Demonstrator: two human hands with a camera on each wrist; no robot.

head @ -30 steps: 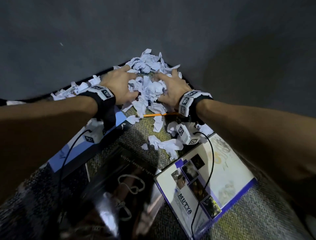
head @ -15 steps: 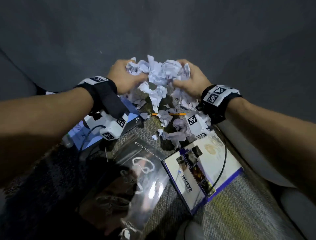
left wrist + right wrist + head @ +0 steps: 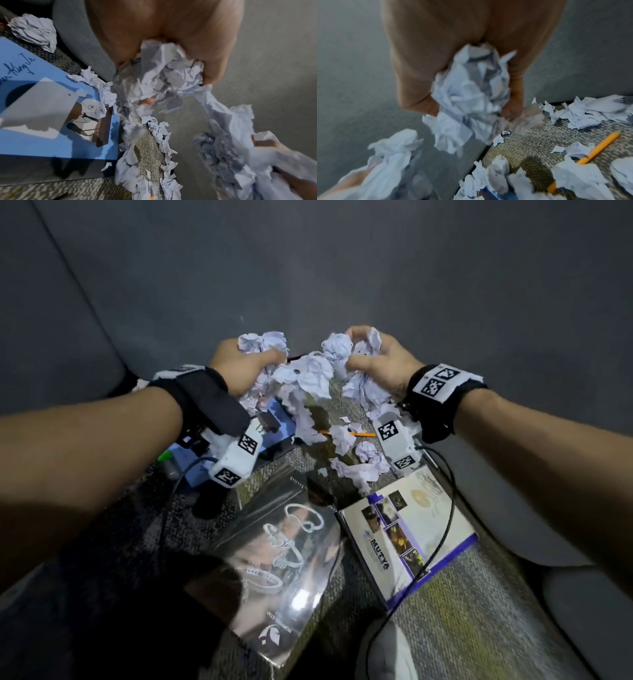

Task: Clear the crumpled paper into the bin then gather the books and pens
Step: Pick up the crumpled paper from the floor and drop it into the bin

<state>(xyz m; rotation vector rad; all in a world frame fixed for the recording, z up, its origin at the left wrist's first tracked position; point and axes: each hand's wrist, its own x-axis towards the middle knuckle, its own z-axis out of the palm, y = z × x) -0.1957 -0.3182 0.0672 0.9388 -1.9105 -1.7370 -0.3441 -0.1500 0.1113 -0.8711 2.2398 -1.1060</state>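
My left hand (image 3: 246, 361) grips a wad of crumpled white paper (image 3: 263, 344) lifted above the woven mat; the left wrist view shows the fingers curled round that paper (image 3: 159, 73). My right hand (image 3: 373, 357) grips another wad of paper (image 3: 346, 347), seen bunched in its palm (image 3: 471, 92). Loose scraps (image 3: 356, 463) stay on the mat below. An orange pencil (image 3: 359, 434) (image 3: 597, 147) lies among them. A blue book (image 3: 274, 422) (image 3: 42, 115) sits under my left wrist. A glossy dark book (image 3: 284, 556) and a white book with a purple edge (image 3: 411, 529) lie nearer me.
A grey couch back (image 3: 308, 268) rises behind the mat (image 3: 445, 611). Grey cushions flank it at left (image 3: 51, 320) and right (image 3: 548, 542). Black cables (image 3: 445, 529) run from both wrist cameras across the books. No bin is in view.
Both hands scooped paper from the pile at the back of the mat and raised it; they have drawn slightly apart, and some scraps hang or fall between them.
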